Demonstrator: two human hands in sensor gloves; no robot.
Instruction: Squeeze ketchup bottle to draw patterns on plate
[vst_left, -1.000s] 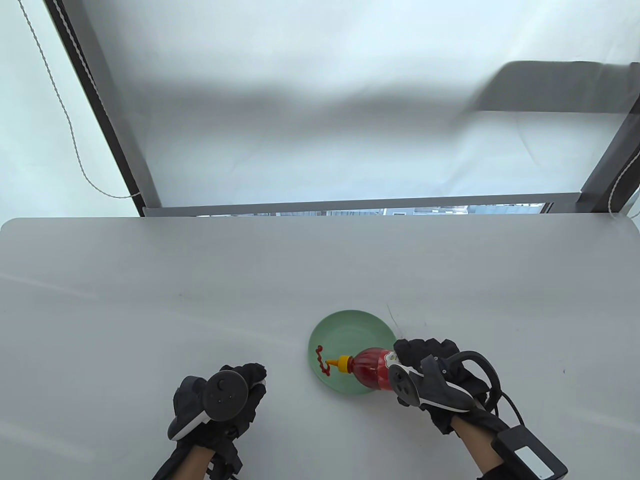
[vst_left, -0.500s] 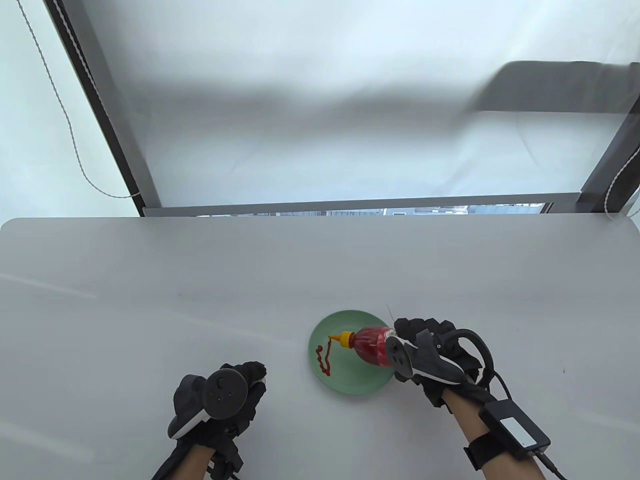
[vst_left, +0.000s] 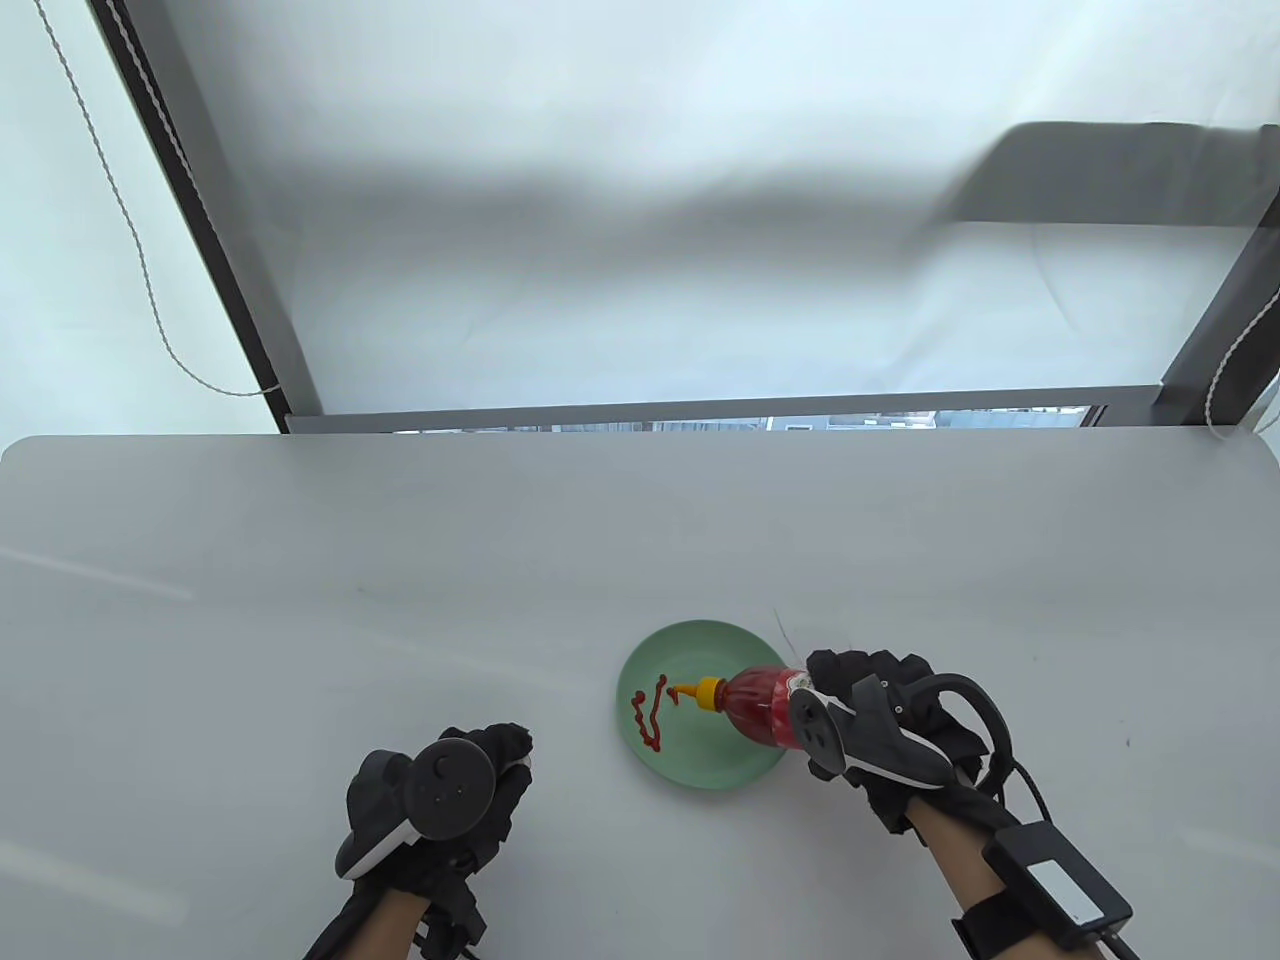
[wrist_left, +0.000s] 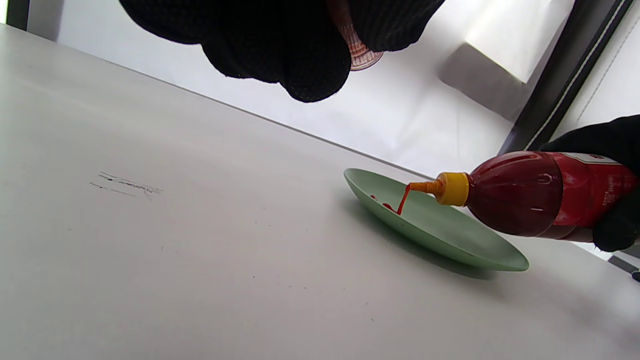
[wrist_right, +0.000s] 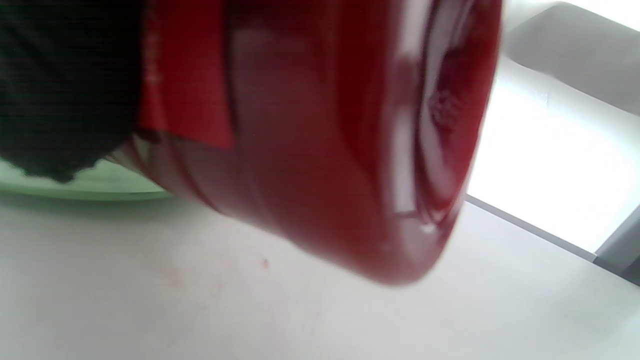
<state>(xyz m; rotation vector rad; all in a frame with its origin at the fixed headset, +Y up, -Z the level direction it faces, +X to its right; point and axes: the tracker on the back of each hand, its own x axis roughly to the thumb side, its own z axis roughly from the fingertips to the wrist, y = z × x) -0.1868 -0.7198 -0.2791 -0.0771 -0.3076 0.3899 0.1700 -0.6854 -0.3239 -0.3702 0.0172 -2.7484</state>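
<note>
A green plate (vst_left: 740, 765) lies on the white table, near the front, right of centre. A red ketchup line (vst_left: 648, 712) runs over its left part. My right hand (vst_left: 860, 700) grips the red ketchup bottle (vst_left: 765, 705) on its side above the plate, yellow nozzle (vst_left: 700, 692) pointing left. In the left wrist view the bottle (wrist_left: 530, 192) streams ketchup (wrist_left: 404, 199) down onto the plate (wrist_left: 450, 240). The right wrist view is filled by the bottle's base (wrist_right: 350, 150). My left hand (vst_left: 480, 770) rests on the table left of the plate, holding nothing.
The white table (vst_left: 400, 600) ends at a window frame (vst_left: 700, 410) along the back. A cord (vst_left: 130, 220) hangs at the far left. A faint scratch mark (wrist_left: 125, 184) shows on the table in the left wrist view.
My right hand carried the bottle from the plate's front toward its back, then a little right, extending the ketchup line. The left hand has not moved.
</note>
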